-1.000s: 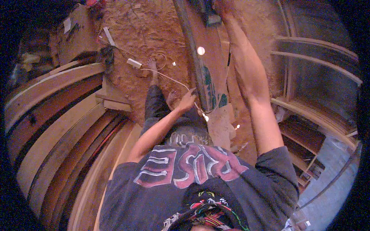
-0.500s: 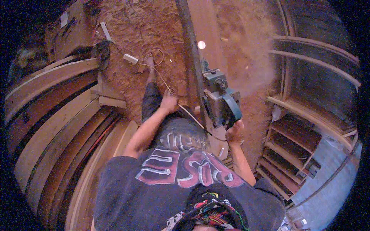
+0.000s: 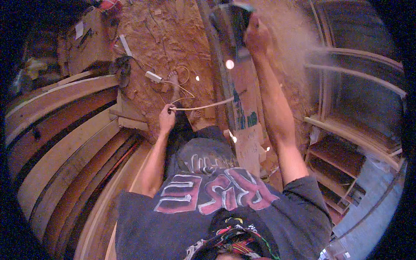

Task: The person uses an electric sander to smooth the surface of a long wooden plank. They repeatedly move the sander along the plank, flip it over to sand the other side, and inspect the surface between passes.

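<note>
At the far end of a long wooden plank [image 3: 248,82], an electric planer [image 3: 231,27] rests on or just over the wood, dark and smeared by motion. My right hand [image 3: 258,38] is closed around its handle, the arm stretched far forward. My left hand [image 3: 167,118], out to the left, pinches the pale power cord [image 3: 201,107], which runs across to the plank. The cord's end at the planer cannot be made out. A haze of dust hangs right of the planer.
On the left, several curved-looking boards [image 3: 65,130] are stacked. A white socket block [image 3: 153,77] with looped cord lies by my bare foot [image 3: 173,78] on brown, shaving-strewn ground. Wooden frames [image 3: 355,65] stand at the right, near shelves [image 3: 331,160] and a blue sheet [image 3: 368,195].
The planer and my right hand have moved far forward along the plank. My left hand has shifted left with the cord, lifting it across the gap.
</note>
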